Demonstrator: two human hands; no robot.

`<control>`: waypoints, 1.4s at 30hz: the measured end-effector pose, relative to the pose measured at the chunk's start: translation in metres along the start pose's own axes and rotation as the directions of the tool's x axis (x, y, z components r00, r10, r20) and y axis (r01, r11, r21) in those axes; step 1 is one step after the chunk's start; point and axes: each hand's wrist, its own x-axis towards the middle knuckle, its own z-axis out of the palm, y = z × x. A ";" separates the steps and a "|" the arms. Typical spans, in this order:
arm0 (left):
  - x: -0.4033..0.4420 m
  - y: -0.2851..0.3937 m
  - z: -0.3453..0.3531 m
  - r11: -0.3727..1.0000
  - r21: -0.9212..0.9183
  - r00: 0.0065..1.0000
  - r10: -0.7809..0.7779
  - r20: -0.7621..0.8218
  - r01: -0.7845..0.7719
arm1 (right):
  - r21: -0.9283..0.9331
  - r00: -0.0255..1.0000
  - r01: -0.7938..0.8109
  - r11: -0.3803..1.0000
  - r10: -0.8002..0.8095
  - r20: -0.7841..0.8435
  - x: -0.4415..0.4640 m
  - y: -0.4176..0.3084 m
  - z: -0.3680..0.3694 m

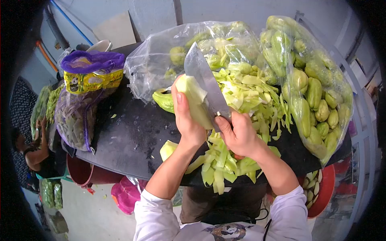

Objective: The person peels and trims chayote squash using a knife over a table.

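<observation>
My left hand (pixel 185 116) is wrapped round a peeled pale green chayote (pixel 194 98), held up above the black table (pixel 124 132). In my right hand (pixel 238 132) is a broad knife (pixel 205 76), its blade pointing up and away, lying against the right side of the chayote. Green peelings (pixel 249 94) are heaped beyond and to the right of my hands, with more peelings (pixel 219 160) below them at the table's near edge. An unpeeled chayote (pixel 164 100) lies left of my left hand, and a pale piece (pixel 168 150) rests near my left wrist.
Clear plastic bags of chayotes (pixel 317 100) stand right and at the back (pixel 177 38). A purple mesh bag (pixel 76 116) sits at the left. Below the table are a red bin (pixel 90 172) and an orange-red tub (pixel 327 190). Another person (pixel 36 154) is at far left.
</observation>
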 end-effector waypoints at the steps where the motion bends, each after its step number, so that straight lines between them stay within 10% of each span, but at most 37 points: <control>1: 0.000 0.000 -0.001 1.000 0.003 1.000 -0.003 -0.001 0.003 | -0.014 0.999 0.032 0.999 -0.032 -0.029 0.001 -0.002 0.001; 12: 0.011 -0.010 -0.002 0.861 0.489 0.982 0.184 -0.037 -0.143 | 0.072 1.000 -0.027 0.997 0.028 -0.011 0.007 -0.003 0.001; 15: 0.010 -0.006 0.000 0.974 0.226 0.997 0.034 -0.067 -0.018 | 0.148 0.968 -0.239 0.960 0.223 0.113 0.009 -0.008 -0.003; 18: 0.012 -0.011 -0.005 0.993 0.122 0.997 0.003 -0.071 0.006 | 0.036 0.995 0.104 0.994 -0.104 -0.014 0.009 0.010 0.002; 24: 0.011 -0.010 -0.006 0.997 -0.052 0.997 -0.053 -0.059 0.050 | 0.211 0.959 -0.215 0.954 0.165 0.231 0.004 0.003 -0.006; 42: 0.013 0.002 -0.002 0.985 0.162 0.993 0.069 -0.100 -0.052 | 0.270 0.941 -0.254 0.929 0.172 0.292 -0.004 0.003 -0.013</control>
